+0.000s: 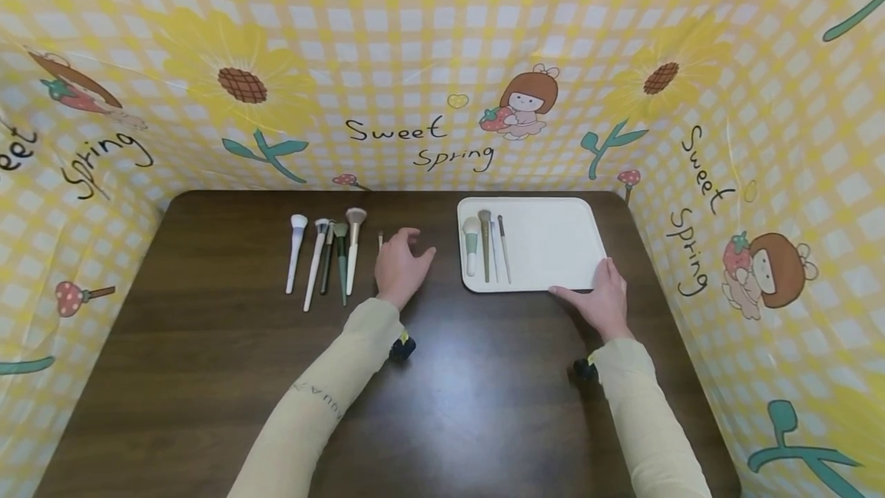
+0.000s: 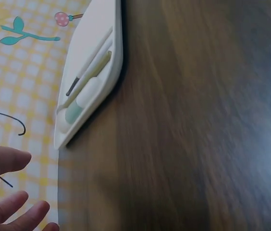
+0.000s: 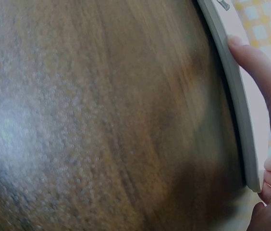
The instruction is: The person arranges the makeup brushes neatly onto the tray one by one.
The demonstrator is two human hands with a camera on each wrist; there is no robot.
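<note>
brushes (image 1: 353, 260) lie in a group of five on the brown table (image 1: 456, 406), left of the left hand (image 1: 402, 271). its thumb and fingers are spread apart with nothing between them; beside it a small brush (image 1: 380, 238) shows only its tip. the right hand (image 1: 604, 304) has its thumb on the near rim of the white tray (image 1: 553, 240) and its fingers bent around the right side; four more brushes (image 1: 486, 248) lie along the tray's left end.

One brush (image 1: 380, 238) mostly hidden, tray (image 2: 118, 43) cropped in wrist views
</note>
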